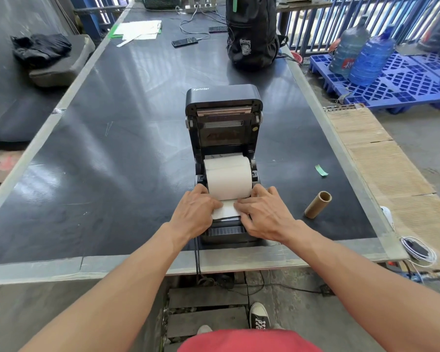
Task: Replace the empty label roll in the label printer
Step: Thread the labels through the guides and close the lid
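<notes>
a: the label printer (224, 158) sits near the front edge of the table (112, 161) with its lid (222, 97) tipped up and back. a full white label roll (228, 177) is already lying in the bay, and the empty core (318, 205) lies on its side on the table, off to the right and well apart from the printer.

b: so what are the hands doing?

a: the left hand (194, 212) and the right hand (263, 214) are both down flat on the front of the printer, fingers curled onto the loose end of the labels (226, 210). each pins a side edge of that strip rather than gripping it; the fingertips are partly hidden, so i cannot tell how firmly.

b: this looks like the feeding step, then.

a: i'd say so. to do it well, i'd keep the strip square to the roll, pull both sides evenly so it doesn't skew, and lay it flat over the front slot with enough hanging out before the lid comes down. if there are side guides, they should sit snug against the edges, though the hands cover that part.

b: and the roll itself?

a: just behind the hands, touching the knuckles or nearly, with the strip running forward from under it between the two hands.
</notes>
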The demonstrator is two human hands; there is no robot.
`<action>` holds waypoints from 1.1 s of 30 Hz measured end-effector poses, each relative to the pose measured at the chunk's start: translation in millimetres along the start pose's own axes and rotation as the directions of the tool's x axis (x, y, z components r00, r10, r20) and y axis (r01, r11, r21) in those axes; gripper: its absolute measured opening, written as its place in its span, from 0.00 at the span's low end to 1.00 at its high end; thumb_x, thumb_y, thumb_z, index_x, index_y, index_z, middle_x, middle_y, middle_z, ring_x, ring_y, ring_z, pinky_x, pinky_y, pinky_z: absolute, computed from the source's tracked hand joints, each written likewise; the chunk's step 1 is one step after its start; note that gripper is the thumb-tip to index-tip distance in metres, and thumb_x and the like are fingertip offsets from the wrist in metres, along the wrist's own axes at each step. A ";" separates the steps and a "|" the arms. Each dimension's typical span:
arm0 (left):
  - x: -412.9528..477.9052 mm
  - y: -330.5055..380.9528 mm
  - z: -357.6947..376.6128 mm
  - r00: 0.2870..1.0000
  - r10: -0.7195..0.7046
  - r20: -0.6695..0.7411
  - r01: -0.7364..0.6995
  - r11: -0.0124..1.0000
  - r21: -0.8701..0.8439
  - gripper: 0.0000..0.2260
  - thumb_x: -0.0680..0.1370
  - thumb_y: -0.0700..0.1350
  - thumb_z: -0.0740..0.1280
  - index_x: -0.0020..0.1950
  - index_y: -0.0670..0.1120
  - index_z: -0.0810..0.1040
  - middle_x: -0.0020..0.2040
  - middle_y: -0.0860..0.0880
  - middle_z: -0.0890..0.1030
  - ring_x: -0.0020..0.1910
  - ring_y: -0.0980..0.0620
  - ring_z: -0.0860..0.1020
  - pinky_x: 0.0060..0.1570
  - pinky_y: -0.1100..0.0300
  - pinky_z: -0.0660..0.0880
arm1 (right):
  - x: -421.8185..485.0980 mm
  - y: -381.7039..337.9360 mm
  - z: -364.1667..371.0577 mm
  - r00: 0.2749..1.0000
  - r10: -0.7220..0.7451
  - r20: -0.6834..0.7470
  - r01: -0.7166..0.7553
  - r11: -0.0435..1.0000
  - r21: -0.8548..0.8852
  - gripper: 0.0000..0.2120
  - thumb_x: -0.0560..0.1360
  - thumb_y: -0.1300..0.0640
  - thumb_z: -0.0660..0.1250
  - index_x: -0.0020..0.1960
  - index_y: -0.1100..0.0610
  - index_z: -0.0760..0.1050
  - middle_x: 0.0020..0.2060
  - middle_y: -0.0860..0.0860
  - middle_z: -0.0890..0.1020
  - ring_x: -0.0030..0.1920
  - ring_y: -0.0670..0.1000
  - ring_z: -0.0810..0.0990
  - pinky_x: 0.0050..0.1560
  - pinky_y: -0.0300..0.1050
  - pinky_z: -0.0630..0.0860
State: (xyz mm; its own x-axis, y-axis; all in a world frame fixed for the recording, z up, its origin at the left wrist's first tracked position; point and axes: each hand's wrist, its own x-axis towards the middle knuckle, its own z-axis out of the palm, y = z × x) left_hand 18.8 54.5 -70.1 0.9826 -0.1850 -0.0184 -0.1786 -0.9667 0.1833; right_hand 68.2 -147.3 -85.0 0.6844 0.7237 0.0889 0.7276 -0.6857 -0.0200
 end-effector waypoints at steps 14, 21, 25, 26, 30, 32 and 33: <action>-11.1 -12.2 -0.5 0.990 0.131 0.050 -0.129 0.991 -0.035 0.17 0.76 0.54 0.63 0.63 0.52 0.77 0.54 0.57 0.82 0.61 0.51 0.68 0.58 0.54 0.66 | -10.2 22.8 -7.3 0.986 -0.120 0.120 0.110 0.990 0.085 0.20 0.73 0.36 0.56 0.56 0.45 0.76 0.50 0.39 0.83 0.51 0.49 0.66 0.49 0.47 0.65; -7.3 -22.2 -1.9 0.984 0.139 0.108 -0.134 0.990 -0.046 0.08 0.77 0.50 0.65 0.55 0.55 0.78 0.55 0.59 0.81 0.62 0.53 0.66 0.61 0.54 0.65 | 0.4 30.5 -15.9 0.975 -0.143 0.171 0.111 0.977 0.179 0.09 0.76 0.47 0.64 0.54 0.46 0.78 0.49 0.41 0.84 0.51 0.47 0.64 0.49 0.45 0.64; -5.6 -23.3 -4.9 0.982 0.146 0.118 -0.142 0.989 -0.043 0.08 0.75 0.49 0.65 0.54 0.55 0.77 0.52 0.59 0.81 0.61 0.53 0.66 0.62 0.54 0.66 | 2.9 33.5 -21.2 0.965 -0.166 0.203 0.123 0.971 0.206 0.11 0.76 0.53 0.64 0.58 0.44 0.78 0.48 0.41 0.84 0.53 0.47 0.66 0.52 0.47 0.67; -5.3 -23.0 -5.1 0.982 0.152 0.115 -0.148 0.988 -0.041 0.08 0.75 0.49 0.65 0.54 0.55 0.77 0.51 0.58 0.81 0.61 0.53 0.67 0.62 0.54 0.65 | 3.1 33.9 -21.6 0.964 -0.167 0.206 0.124 0.971 0.206 0.12 0.76 0.53 0.65 0.58 0.44 0.78 0.48 0.41 0.83 0.54 0.48 0.66 0.53 0.47 0.67; -6.2 -23.0 -6.6 0.981 0.160 0.106 -0.157 0.987 -0.037 0.09 0.74 0.48 0.64 0.54 0.54 0.77 0.50 0.57 0.80 0.61 0.53 0.67 0.62 0.56 0.64 | 3.1 34.0 -22.1 0.968 -0.172 0.183 0.131 0.968 0.214 0.10 0.76 0.53 0.65 0.56 0.45 0.78 0.46 0.43 0.82 0.55 0.48 0.69 0.54 0.46 0.68; -7.1 -22.5 -6.5 0.982 0.159 0.097 -0.156 0.987 -0.044 0.09 0.74 0.48 0.64 0.53 0.54 0.78 0.49 0.57 0.81 0.60 0.53 0.68 0.62 0.55 0.64 | 1.8 34.3 -21.7 0.969 -0.189 0.159 0.158 0.969 0.189 0.06 0.76 0.53 0.65 0.51 0.46 0.79 0.44 0.43 0.82 0.55 0.48 0.70 0.53 0.47 0.69; -7.6 -22.2 -6.1 0.983 0.159 0.092 -0.154 0.987 -0.049 0.09 0.74 0.48 0.64 0.53 0.54 0.78 0.49 0.57 0.81 0.60 0.53 0.68 0.62 0.55 0.64 | 0.8 34.7 -21.0 0.969 -0.196 0.148 0.170 0.970 0.173 0.05 0.76 0.53 0.64 0.49 0.47 0.78 0.43 0.43 0.82 0.54 0.48 0.70 0.51 0.47 0.69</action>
State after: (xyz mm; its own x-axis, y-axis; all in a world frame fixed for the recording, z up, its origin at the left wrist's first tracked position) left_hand 15.6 78.4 -68.1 0.9328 -0.3514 -0.0798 -0.3254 -0.9166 0.2324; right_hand 93.0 -172.2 -64.7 0.5277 0.8475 -0.0571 0.8302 -0.5288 -0.1767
